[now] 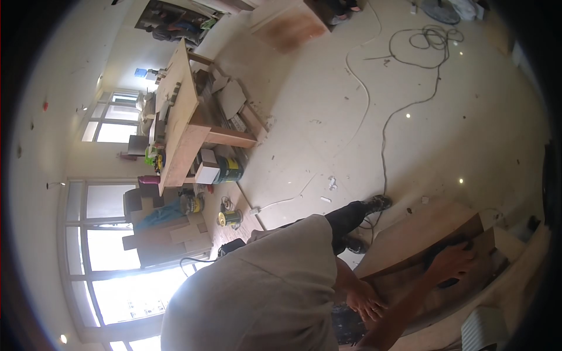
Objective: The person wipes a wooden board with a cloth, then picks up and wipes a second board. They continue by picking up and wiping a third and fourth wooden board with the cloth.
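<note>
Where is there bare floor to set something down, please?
The widest nearly bare patch is the floor between the dark cable and the pale wooden panel, toward the picture's right. Another lies between the workbench and the pale cable, with small scraps. It is crowded under and beside the workbench, with boards and a bucket, and around the hands.

workshop: wooden bench, tins

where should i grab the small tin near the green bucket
Probably best to grip the small tin around its side wall with a curved hand, since its body is round. The side away from the green bucket looks freer to come from.
</note>
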`<state>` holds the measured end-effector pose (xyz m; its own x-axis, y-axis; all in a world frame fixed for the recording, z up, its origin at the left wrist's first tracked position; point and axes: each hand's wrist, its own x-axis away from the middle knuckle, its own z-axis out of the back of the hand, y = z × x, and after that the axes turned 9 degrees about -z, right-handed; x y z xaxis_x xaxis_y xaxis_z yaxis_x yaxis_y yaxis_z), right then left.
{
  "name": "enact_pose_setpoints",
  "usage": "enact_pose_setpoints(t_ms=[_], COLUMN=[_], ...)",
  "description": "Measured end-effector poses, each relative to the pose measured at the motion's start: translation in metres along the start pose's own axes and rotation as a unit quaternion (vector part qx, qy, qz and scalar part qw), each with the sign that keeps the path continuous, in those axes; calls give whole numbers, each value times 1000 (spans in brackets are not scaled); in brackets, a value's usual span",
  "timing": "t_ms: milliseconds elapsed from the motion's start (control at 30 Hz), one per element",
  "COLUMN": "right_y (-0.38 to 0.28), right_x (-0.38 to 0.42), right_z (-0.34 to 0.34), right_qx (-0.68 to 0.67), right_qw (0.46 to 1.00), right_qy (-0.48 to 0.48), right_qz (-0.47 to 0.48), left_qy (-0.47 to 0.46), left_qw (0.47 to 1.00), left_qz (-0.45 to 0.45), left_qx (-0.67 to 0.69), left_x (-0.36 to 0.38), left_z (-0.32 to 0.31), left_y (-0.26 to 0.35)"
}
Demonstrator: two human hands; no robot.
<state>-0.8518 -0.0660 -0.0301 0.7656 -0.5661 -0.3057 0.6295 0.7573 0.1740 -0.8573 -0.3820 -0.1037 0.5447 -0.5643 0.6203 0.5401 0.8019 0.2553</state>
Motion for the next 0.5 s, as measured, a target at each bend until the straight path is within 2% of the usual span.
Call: enact_pose_setpoints(t_ms=[67,167,267,367,467,500], right_y=[-2,-8,-3,-12,2,11], right_x=[-19,-47,-76,-81,-101,-102], right_z=[-8,-22,-34,-39,-66,-70], right_qx=[34,55,37,87,44,146], right_qw=[999,998,989,996,976,938], right_qy=[-26,17,132,-3,197,264], right_qz=[-7,-2,55,-18,75,171], left_qy=[3,-2,-1,7,52,74], left_qw=[1000,1000,1000,1000,992,983], left_qz=[-2,1,-7,-24,-112,-168], left_qx=[0,-4,-10,-19,-24,-23], left_x=[-4,-3,-5,-7,-3,2], left_z=[0,0,-2,-2,-7,-6], left_y=[-1,0,-1,6,51,79])
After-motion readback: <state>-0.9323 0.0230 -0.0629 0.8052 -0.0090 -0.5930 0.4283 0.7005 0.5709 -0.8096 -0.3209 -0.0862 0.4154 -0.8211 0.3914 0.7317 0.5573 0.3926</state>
